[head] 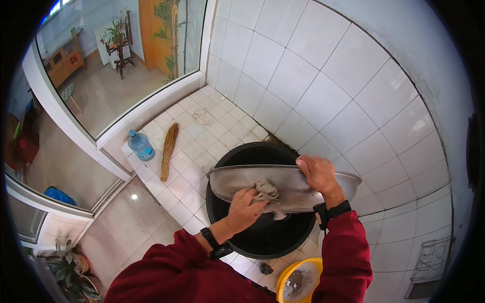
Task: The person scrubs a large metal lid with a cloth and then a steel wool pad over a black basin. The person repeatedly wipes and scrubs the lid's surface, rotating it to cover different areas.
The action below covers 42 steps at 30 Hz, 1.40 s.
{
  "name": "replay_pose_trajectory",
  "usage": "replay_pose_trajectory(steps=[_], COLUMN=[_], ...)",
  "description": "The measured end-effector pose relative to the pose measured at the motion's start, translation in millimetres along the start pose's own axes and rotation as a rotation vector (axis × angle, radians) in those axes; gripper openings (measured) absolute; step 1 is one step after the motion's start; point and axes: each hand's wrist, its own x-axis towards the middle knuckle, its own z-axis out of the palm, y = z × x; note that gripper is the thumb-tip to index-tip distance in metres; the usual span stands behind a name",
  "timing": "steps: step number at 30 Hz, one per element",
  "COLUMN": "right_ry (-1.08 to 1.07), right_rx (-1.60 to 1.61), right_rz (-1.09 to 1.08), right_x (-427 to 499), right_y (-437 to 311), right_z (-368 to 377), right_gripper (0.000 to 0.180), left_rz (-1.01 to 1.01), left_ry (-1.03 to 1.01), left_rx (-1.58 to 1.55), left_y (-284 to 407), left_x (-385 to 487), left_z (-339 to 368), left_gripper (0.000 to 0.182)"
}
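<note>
A wide metal basin (231,185) is tipped on its side over a large black wok or tub (265,240) set in the tiled counter. My right hand (318,176) grips the basin's upper rim, thumb over the edge. Against the basin's outer wall, my left hand (246,210) presses a crumpled grey-beige cloth (265,193). Both wrists wear black bands. A small pale bit of material shows just below the basin's lower edge; what it is I cannot tell.
A yellow bowl (281,284) of sudsy water stands nearest me, beside a dark scouring pad (266,269). Farther left on the tiled counter (189,161) are a straw brush (169,151), a blue plastic bottle (141,145) and a wire coil (203,117). A tiled wall (303,72) rises at right.
</note>
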Motion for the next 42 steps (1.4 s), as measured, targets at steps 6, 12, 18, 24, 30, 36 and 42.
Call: replay_pose_trajectory(steps=[6, 12, 18, 24, 30, 36, 42], right_ry=[0.077, 0.051, 0.023, 0.027, 0.062, 0.034, 0.053], right_rx=[0.038, 0.013, 0.055, 0.069, 0.071, 0.104, 0.141], right_rz=[-0.032, -0.003, -0.018, -0.082, -0.071, -0.059, -0.067], right_x=[-0.8, 4.5, 6.5, 5.5, -1.3, -6.6, -2.4], right_y=[-4.4, -4.2, -0.4, 0.8, -3.4, -7.6, -8.5], right_z=[-5.2, -2.7, -2.3, -1.4, -0.9, -3.6, -1.5], right_gripper=[0.036, 0.034, 0.032, 0.028, 0.026, 0.026, 0.026], left_rz=[-0.072, -0.071, 0.218, 0.227, -0.061, -0.156, -0.504], left_ry=[-0.017, 0.037, -0.153, -0.201, -0.042, -0.043, 0.197], left_rx=[0.146, 0.19, 0.18, 0.192, -0.063, -0.171, -0.109], left_y=[-58.8, -22.9, 9.6, -42.8, -54.2, -72.1, -130.5], left_x=[-65.5, -31.3, 15.4, -31.6, -4.5, 51.0, -43.4], left_z=[-18.4, -15.0, 9.3, -24.6, -45.9, -43.9, -26.8], left_gripper=[0.043, 0.034, 0.027, 0.026, 0.053, 0.057, 0.053])
